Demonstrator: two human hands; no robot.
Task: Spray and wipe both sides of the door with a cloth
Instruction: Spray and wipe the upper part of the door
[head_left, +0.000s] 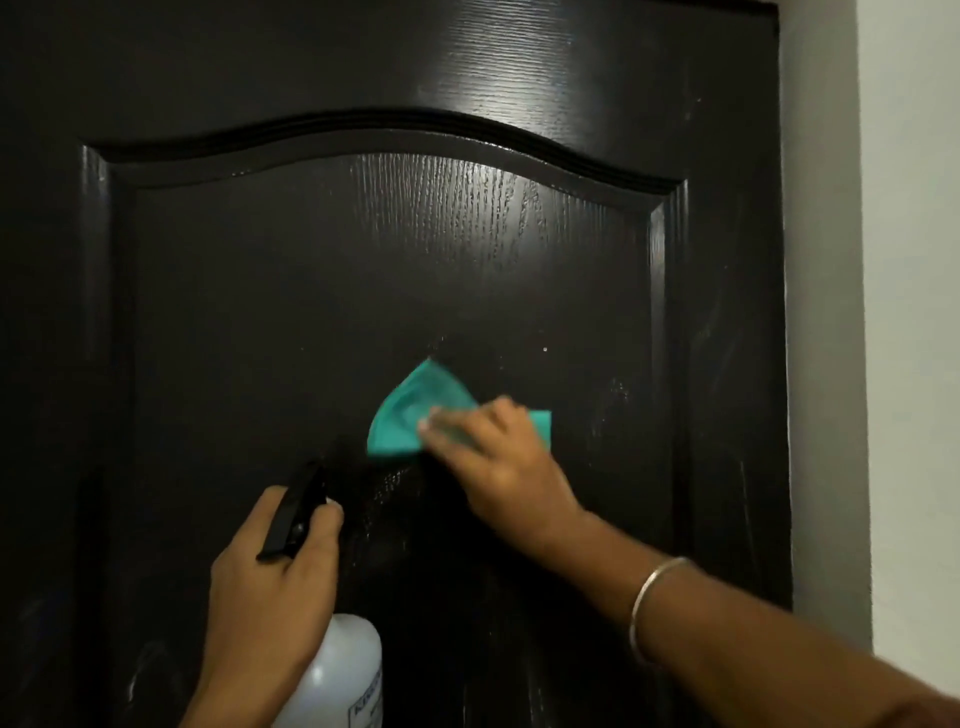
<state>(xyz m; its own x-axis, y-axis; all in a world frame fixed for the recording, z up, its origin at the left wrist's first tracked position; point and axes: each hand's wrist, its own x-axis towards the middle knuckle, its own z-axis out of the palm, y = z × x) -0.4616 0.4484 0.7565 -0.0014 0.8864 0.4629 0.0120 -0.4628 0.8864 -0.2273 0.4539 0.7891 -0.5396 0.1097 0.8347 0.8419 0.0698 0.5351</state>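
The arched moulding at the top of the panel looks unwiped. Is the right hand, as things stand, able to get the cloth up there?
Probably yes. The right hand presses the cloth flat on bare door below the arched moulding, with nothing between.

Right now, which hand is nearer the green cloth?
Right. The right hand presses the green cloth flat against the door. The left hand is lower left, apart from it, gripping the spray bottle.

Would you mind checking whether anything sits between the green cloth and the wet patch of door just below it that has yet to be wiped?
Nothing visible does. The right hand presses the green cloth flat on the door, and the wet patch lies directly below. The spray bottle, held by the left hand, stays off to the left.
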